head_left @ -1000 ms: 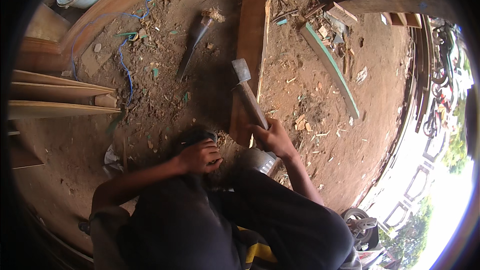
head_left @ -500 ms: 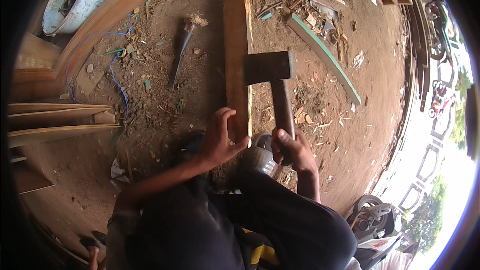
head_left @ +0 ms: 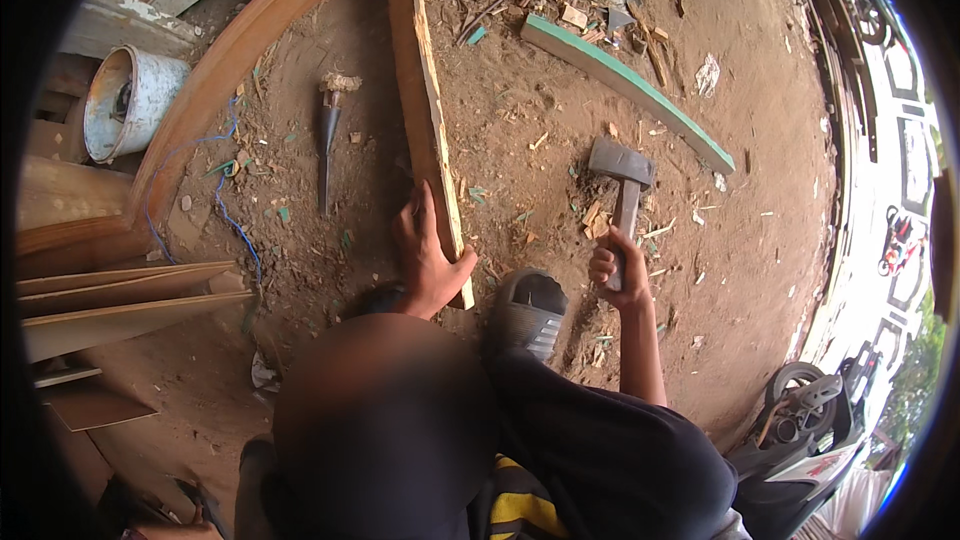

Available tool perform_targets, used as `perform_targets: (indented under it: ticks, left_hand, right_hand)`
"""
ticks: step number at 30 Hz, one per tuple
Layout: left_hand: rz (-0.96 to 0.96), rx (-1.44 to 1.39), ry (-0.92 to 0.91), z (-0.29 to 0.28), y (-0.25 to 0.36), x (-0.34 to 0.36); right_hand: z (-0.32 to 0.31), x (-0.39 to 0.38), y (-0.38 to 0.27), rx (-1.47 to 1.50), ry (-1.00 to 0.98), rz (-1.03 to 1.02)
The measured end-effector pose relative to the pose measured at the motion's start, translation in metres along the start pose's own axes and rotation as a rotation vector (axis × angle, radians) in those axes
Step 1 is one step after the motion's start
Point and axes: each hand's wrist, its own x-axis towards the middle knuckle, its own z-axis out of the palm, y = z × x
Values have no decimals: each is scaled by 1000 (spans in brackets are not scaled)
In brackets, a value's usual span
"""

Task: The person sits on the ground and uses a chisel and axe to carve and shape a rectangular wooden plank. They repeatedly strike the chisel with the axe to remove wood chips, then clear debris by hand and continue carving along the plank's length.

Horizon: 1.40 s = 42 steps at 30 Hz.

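By the left hand [head_left: 428, 265], the wooden plank [head_left: 420, 120] is gripped near its close end, left of the sandalled foot [head_left: 532, 315]; the thumb [head_left: 464, 263] should be kept off its splintered right edge. By the right hand [head_left: 624, 277], the heavy-headed tool [head_left: 624, 168] is gripped around its handle, best kept firmly controlled.

Dark trousers [head_left: 620, 445], yellow-and-black cloth [head_left: 525, 508] at the lap, grey sandal [head_left: 540, 333] with pale stripes, bare forearm [head_left: 639, 360]

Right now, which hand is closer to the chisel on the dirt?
Left. The left hand, holding the plank, is below and right of the chisel; the right hand, holding the axe, is farther right.
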Motion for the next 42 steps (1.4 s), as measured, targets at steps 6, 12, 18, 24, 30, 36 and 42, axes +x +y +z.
perform_targets:
  ticks: [6,12,18,24,30,36,42]
  left_hand:
    - [22,73,-27,-6,0,0]
    - [36,61,-110,-27,-7,5]
    - [-2,-68,-173,-57,-23,15]
    - [-21,-195,-253,-86,-40,27]
    - [100,44,-227,-112,-56,45]
    - [33,207,7,-85,-43,34]
    - [-192,229,-51,-79,-36,32]
  right_hand:
    - [-27,22,-24,391,-507,102]
    - [7,16,-37,-128,-57,-16]
    - [60,-6,-35,-622,231,-139]
    - [106,-14,-7,-950,172,-262]
    - [149,-23,10,-1061,120,-335]
    - [199,-28,30,-1236,88,-486]
    - [238,-24,16,-1237,-136,-806]
